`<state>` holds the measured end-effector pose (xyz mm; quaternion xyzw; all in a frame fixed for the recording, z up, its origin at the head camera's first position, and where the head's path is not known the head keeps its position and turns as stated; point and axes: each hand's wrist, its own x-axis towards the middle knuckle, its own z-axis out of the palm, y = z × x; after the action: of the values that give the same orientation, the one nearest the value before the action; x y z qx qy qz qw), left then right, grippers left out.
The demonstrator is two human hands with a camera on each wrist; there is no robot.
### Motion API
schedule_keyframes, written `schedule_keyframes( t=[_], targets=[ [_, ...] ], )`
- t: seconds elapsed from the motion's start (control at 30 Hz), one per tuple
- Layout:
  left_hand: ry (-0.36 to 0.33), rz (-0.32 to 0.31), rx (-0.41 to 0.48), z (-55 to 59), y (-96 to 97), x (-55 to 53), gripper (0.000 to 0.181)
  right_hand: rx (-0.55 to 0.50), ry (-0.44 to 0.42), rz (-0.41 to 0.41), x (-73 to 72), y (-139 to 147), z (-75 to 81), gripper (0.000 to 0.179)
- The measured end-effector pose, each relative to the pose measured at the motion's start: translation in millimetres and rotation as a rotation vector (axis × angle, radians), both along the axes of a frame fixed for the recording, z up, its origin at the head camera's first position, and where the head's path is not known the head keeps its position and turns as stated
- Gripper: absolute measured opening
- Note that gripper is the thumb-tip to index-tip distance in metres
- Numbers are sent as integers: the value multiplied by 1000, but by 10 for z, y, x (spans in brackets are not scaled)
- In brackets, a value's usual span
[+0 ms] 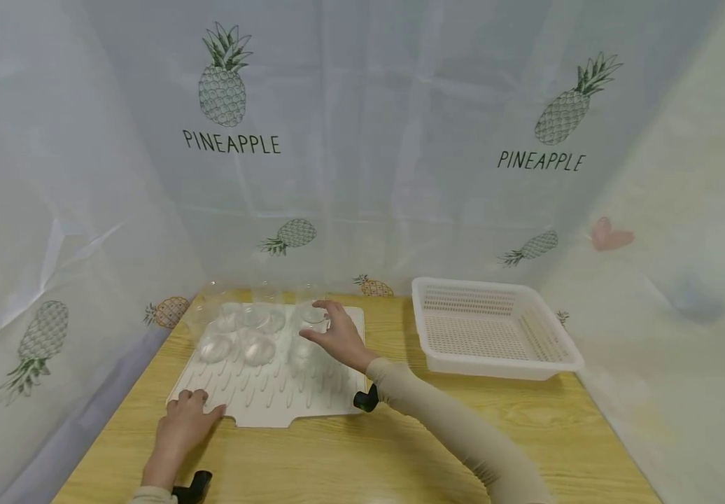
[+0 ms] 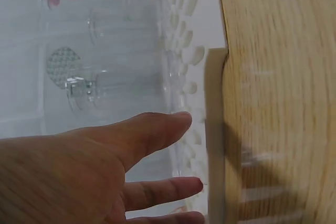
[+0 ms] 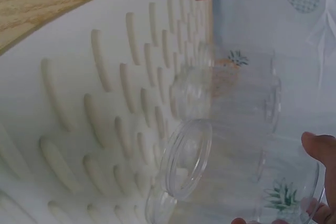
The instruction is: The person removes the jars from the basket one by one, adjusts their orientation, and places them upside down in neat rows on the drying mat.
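My right hand (image 1: 340,337) grips a clear cup (image 1: 312,313) near its upper rim, thumb on one side and fingers on the other. Thick rings mark the lower end of a clear cup (image 3: 189,156) in the right wrist view; whether it touches the board cannot be told. Several other clear cups (image 1: 258,348) stand in rows toward the back left of a white ridged board (image 1: 262,414). At the board's front left corner rests my left hand (image 1: 185,422), thumb and fingers extended along the edge in the left wrist view. See-through walls overlap, blurring the cups' outlines.
A white perforated plastic basket (image 1: 495,365) sits on the right of the wooden table (image 1: 438,448). Pineapple-printed curtains (image 1: 394,175) hang behind the table and on both sides. Low raised ridges (image 3: 131,40) cover the board.
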<state>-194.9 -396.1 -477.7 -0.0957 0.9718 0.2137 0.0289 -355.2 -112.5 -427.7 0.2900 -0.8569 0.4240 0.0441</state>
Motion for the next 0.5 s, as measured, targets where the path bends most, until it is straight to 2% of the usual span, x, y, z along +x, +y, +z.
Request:
schedule_keyframes(
  t=[0.13, 0.5],
  targets=[
    [8, 2, -6, -52, 26, 20, 63, 39, -1, -14, -31, -81, -92, 64],
    [40, -39, -1, -104, 136, -91, 61, 114, -16, -39, -35, 31, -191, 64]
  ],
)
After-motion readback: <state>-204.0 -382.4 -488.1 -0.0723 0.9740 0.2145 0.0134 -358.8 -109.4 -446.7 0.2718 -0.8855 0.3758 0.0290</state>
